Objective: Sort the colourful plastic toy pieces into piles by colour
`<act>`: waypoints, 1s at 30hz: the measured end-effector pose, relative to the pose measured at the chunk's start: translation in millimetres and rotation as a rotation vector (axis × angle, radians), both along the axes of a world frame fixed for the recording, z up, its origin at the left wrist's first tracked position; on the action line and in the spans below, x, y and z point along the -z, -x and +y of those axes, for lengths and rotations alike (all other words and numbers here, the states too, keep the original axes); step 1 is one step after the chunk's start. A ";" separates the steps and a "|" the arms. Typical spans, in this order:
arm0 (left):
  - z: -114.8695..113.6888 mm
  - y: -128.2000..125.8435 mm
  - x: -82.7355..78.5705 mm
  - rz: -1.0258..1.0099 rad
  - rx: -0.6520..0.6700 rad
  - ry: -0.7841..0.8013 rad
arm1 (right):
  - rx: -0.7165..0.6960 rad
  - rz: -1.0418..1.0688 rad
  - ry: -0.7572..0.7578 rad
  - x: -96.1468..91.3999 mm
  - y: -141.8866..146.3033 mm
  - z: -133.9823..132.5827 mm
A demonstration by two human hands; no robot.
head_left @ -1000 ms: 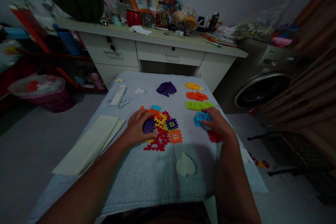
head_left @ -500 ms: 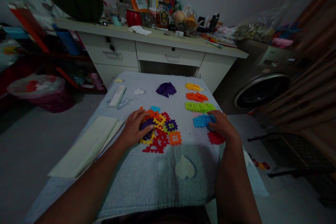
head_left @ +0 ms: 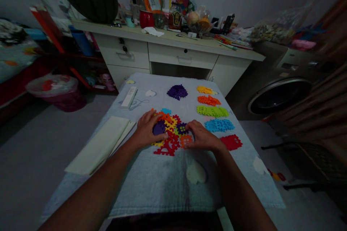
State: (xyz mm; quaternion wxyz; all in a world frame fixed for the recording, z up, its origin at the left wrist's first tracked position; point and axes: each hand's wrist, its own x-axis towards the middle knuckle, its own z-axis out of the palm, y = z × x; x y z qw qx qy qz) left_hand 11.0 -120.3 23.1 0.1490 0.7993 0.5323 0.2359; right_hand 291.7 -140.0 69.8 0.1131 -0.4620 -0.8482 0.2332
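Note:
A mixed heap of coloured plastic waffle tiles (head_left: 171, 133) lies in the middle of a grey towel-covered table (head_left: 162, 184). My left hand (head_left: 148, 130) rests on the heap's left side, fingers curled around a purple tile (head_left: 159, 128). My right hand (head_left: 202, 138) lies on the heap's right side, fingers over an orange tile (head_left: 186, 140); whether it grips the tile is unclear. Sorted piles sit to the right: yellow (head_left: 206, 90), orange (head_left: 208, 100), green (head_left: 213, 111), blue (head_left: 219, 125), red (head_left: 231, 142). A purple pile (head_left: 177, 91) lies further back.
A folded pale cloth (head_left: 101, 145) lies at the table's left edge, a white box (head_left: 129, 96) and scissors beyond it. A cluttered white desk (head_left: 173, 48) stands behind, a washing machine (head_left: 279, 86) to the right, a pink basin (head_left: 58, 90) on the floor left.
My right hand left the blue pile and moved left onto the mixed heap. My left hand stayed on the purple tile. The camera shifted slightly.

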 end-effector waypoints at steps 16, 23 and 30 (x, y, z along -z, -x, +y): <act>-3.9 4.4 -2.7 0.066 0.083 -0.006 | 0.023 0.125 0.094 -11.2 -0.4 0.0; -3.0 3.3 0.0 0.056 0.084 -0.037 | 0.261 0.533 0.349 6.3 -12.6 13.5; -0.7 2.4 2.9 0.045 0.073 -0.043 | 0.481 0.524 0.333 24.1 -18.5 22.3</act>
